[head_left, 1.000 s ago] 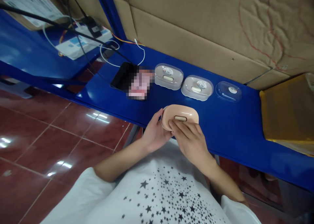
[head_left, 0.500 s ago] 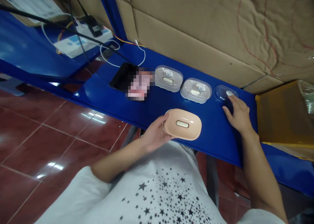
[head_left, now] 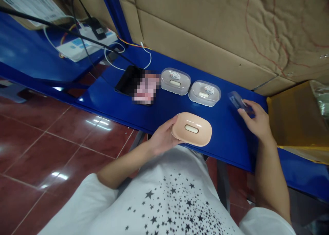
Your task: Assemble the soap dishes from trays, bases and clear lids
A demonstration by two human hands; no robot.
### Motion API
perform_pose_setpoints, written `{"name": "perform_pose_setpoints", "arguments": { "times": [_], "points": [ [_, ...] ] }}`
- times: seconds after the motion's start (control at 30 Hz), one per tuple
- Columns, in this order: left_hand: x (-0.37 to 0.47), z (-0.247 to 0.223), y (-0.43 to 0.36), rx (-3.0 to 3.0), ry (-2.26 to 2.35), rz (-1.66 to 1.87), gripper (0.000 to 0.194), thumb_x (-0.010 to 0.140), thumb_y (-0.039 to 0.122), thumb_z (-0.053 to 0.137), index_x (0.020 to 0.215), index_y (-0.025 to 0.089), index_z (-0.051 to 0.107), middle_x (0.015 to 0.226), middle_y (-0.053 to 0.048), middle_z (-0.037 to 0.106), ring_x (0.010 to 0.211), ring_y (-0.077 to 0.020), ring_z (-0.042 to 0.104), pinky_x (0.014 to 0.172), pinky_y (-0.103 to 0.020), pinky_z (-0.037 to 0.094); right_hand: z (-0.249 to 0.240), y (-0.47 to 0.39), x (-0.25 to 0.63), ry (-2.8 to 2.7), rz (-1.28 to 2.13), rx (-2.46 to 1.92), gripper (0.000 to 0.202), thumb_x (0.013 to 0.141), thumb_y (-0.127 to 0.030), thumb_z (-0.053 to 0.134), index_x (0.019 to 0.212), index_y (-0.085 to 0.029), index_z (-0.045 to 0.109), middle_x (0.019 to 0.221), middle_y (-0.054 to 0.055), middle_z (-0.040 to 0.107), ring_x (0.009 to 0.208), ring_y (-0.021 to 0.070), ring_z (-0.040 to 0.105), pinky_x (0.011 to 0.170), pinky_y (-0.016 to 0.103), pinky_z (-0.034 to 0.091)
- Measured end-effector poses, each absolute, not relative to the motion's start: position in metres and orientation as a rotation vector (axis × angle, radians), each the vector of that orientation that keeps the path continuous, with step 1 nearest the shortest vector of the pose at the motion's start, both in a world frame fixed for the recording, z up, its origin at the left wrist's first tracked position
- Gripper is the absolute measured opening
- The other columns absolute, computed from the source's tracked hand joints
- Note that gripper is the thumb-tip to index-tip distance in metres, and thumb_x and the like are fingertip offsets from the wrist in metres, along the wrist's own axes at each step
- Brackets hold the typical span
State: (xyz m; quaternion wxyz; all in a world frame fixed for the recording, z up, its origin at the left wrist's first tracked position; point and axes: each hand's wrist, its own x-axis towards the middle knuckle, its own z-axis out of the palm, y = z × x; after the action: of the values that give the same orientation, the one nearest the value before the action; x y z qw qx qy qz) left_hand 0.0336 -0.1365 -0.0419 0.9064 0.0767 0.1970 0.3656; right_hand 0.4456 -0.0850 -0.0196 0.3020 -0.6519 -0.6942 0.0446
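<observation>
My left hand grips the left end of a peach oval soap dish with a pale slotted insert in its middle, above the table's front edge. In my right hand is a clear plastic lid, pinched at its right end and tilted up from the table. Two pale soap dishes with clear covers stand behind: the left one and the right one. Each cover bears a round sticker.
A blue table runs across, with a cardboard wall behind. A black box with a blurred pink item sits left. A taped carton stands right. A power strip and cables lie at the far left.
My right hand has closed on the clear lid and tilted it up off the table, moving slightly right. The left hand still holds the peach dish in nearly the same place.
</observation>
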Motion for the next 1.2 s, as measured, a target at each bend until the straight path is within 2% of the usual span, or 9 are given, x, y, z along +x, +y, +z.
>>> {"name": "perform_pose_setpoints", "arguments": {
  "times": [0.1,0.17,0.27,0.4,0.57,0.9,1.03,1.1,1.2],
  "points": [
    [0.035,-0.047,-0.136,0.183,0.375,0.745,0.044,0.109,0.052,0.057,0.134,0.019,0.074,0.135,-0.012,0.077,0.124,-0.0279,0.073,0.102,-0.04,0.059,-0.011,-0.096,0.438,-1.732,0.123,-1.672,0.065,0.107,-0.061,0.051,0.16,-0.023,0.056,0.148,0.018,0.069,0.118,0.0312,0.076,0.093,0.048,0.066],
    [0.037,-0.051,-0.135,0.211,0.344,0.749,0.049,0.11,0.054,0.054,0.139,0.018,0.072,0.14,-0.014,0.075,0.129,-0.0292,0.071,0.104,-0.041,0.058,-0.007,-0.104,0.418,-1.78,0.073,-1.514,0.065,0.108,-0.058,0.051,0.163,-0.026,0.053,0.153,0.017,0.067,0.127,0.0345,0.074,0.103,0.054,0.063],
    [0.04,-0.054,-0.136,0.264,0.319,0.761,0.052,0.111,0.057,0.051,0.141,0.02,0.072,0.146,-0.014,0.073,0.136,-0.0295,0.068,0.105,-0.04,0.056,-0.002,-0.118,0.375,-2.104,0.019,-1.162,0.064,0.104,-0.053,0.061,0.165,-0.032,0.053,0.16,0.013,0.063,0.146,0.0405,0.061,0.12,0.064,0.05],
    [0.046,-0.053,-0.138,0.365,0.27,0.789,0.057,0.109,0.064,0.051,0.144,0.024,0.072,0.157,-0.012,0.067,0.145,-0.0295,0.062,0.112,-0.039,0.053,-0.003,-0.134,0.327,-2.458,0.105,-0.883,0.076,0.103,-0.044,0.07,0.172,-0.036,0.039,0.17,0.012,0.052,0.151,0.0403,0.055,0.12,0.065,0.051],
    [0.049,-0.047,-0.141,0.42,0.277,0.791,0.068,0.108,0.069,0.047,0.151,0.02,0.068,0.162,-0.015,0.061,0.154,-0.0339,0.054,0.122,-0.043,0.045,-0.008,-0.142,0.314,-2.518,0.094,-0.857,0.091,0.097,-0.041,0.08,0.174,-0.037,0.033,0.169,0.011,0.052,0.149,0.0411,0.055,0.117,0.066,0.054],
    [0.049,-0.046,-0.142,0.446,0.292,0.798,0.067,0.107,0.069,0.049,0.151,0.022,0.067,0.162,-0.013,0.061,0.151,-0.0294,0.057,0.118,-0.037,0.049,-0.011,-0.144,0.317,-2.532,0.155,-0.964,0.098,0.096,-0.043,0.081,0.173,-0.055,0.022,0.17,0.003,0.05,0.149,0.044,0.055,0.116,0.072,0.054],
    [0.048,-0.048,-0.143,0.471,0.3,0.785,0.067,0.106,0.07,0.052,0.15,0.023,0.068,0.162,-0.012,0.062,0.153,-0.032,0.055,0.117,-0.04,0.05,-0.014,-0.145,0.313,-2.47,0.137,-0.941,0.103,0.09,-0.045,0.087,0.172,-0.056,0.026,0.176,0.003,0.039,0.156,0.0479,0.045,0.121,0.077,0.046],
    [0.048,-0.049,-0.143,0.478,0.3,0.773,0.068,0.104,0.072,0.054,0.151,0.023,0.067,0.163,-0.012,0.061,0.153,-0.0335,0.054,0.117,-0.042,0.051,-0.015,-0.145,0.31,-2.428,0.204,-0.923,0.106,0.089,-0.042,0.088,0.172,-0.055,0.024,0.177,0.005,0.035,0.159,0.0474,0.042,0.123,0.076,0.046],
    [0.049,-0.049,-0.141,0.483,0.299,0.757,0.068,0.104,0.071,0.056,0.151,0.023,0.067,0.162,-0.012,0.062,0.154,-0.0345,0.053,0.119,-0.044,0.049,-0.014,-0.144,0.309,-2.397,0.305,-0.901,0.102,0.091,-0.04,0.086,0.173,-0.049,0.025,0.171,0.01,0.041,0.153,0.0432,0.052,0.118,0.069,0.054]
  ]
}}
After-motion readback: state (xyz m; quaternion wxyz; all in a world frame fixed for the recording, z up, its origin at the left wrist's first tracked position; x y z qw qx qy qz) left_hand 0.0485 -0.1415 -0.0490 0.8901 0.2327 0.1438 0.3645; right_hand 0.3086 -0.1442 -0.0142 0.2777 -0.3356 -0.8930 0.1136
